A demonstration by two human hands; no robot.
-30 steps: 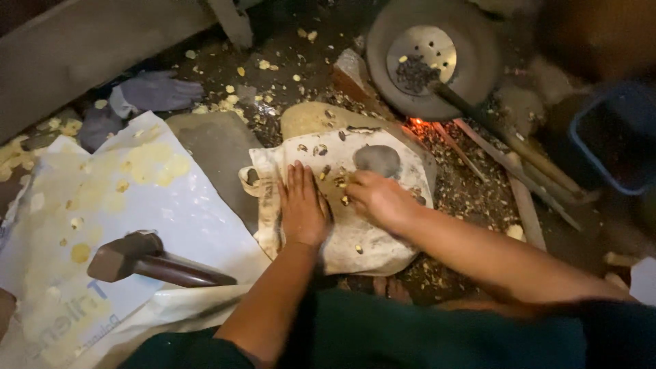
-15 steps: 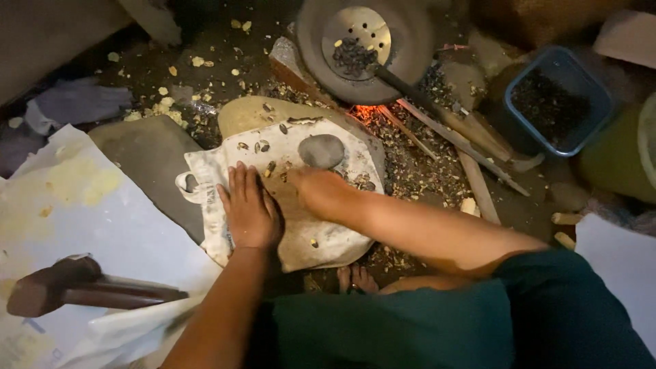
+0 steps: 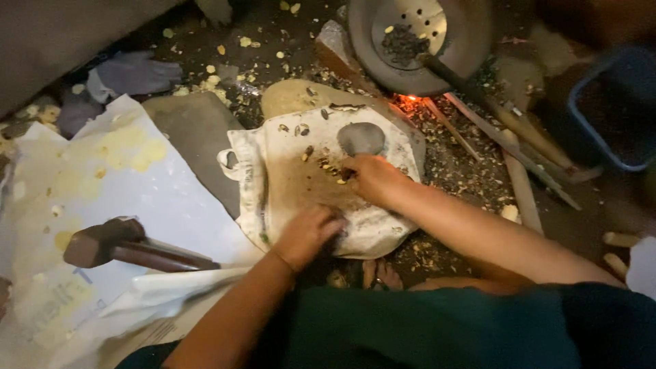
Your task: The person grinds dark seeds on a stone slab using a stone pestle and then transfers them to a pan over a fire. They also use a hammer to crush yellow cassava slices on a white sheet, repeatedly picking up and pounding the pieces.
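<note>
I am looking down at small nut pieces (image 3: 326,164) lying scattered on a stained white cloth (image 3: 301,184), which is draped over a flat stone on the floor. My right hand (image 3: 372,179) is resting on the cloth with its fingers curled down over the pieces; whether it is pinching one I cannot tell, since the fingertips are hidden under the knuckles. My left hand (image 3: 307,234) is pressing loosely closed on the near edge of the cloth, apparently gripping or pinning the fabric.

I am judging the pieces to be light, hard and brittle, easy to scatter or crush, so they are best taken with fingertips, one or a few at a time. The cloth is looking soft and limp, so it will bunch if pulled from one corner; the hem under my left hand is the firmest hold.

Just beyond my right hand a rounded grey stone (image 3: 361,138) is sitting on the cloth; it is probably heavy and smooth, to be grasped around its whole width. Farther off, embers (image 3: 410,100) are glowing beneath a dark perforated pan (image 3: 417,41), and a hammer (image 3: 130,247) is lying on pale sacking (image 3: 137,184) to my left.
</note>
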